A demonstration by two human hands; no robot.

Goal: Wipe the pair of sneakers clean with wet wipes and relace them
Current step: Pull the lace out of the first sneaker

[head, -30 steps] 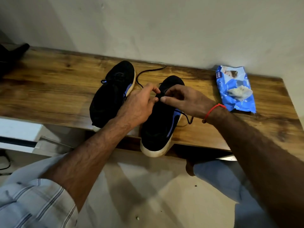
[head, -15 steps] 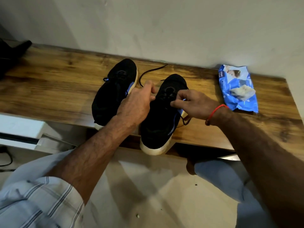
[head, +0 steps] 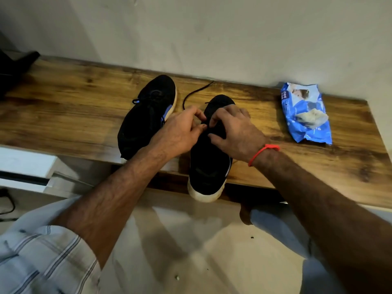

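Observation:
Two black sneakers with blue trim and white soles lie on a wooden shelf. The left sneaker rests flat. The right sneaker hangs its heel over the shelf's front edge. My left hand pinches a black lace above the right sneaker's tongue; the lace trails back toward the wall. My right hand, with a red wrist thread, lies over the sneaker's eyelets, its fingertips curled at the lace area. What its fingertips hold is hidden.
A blue wet wipes pack lies at the shelf's right, a wipe sticking out of it. A dark object sits at the far left end. The wall runs close behind the shelf. Pale floor and my knees lie below.
My right hand has moved from the sneaker's right side up onto its eyelets, close against my left hand. My left hand stays pinching the lace.

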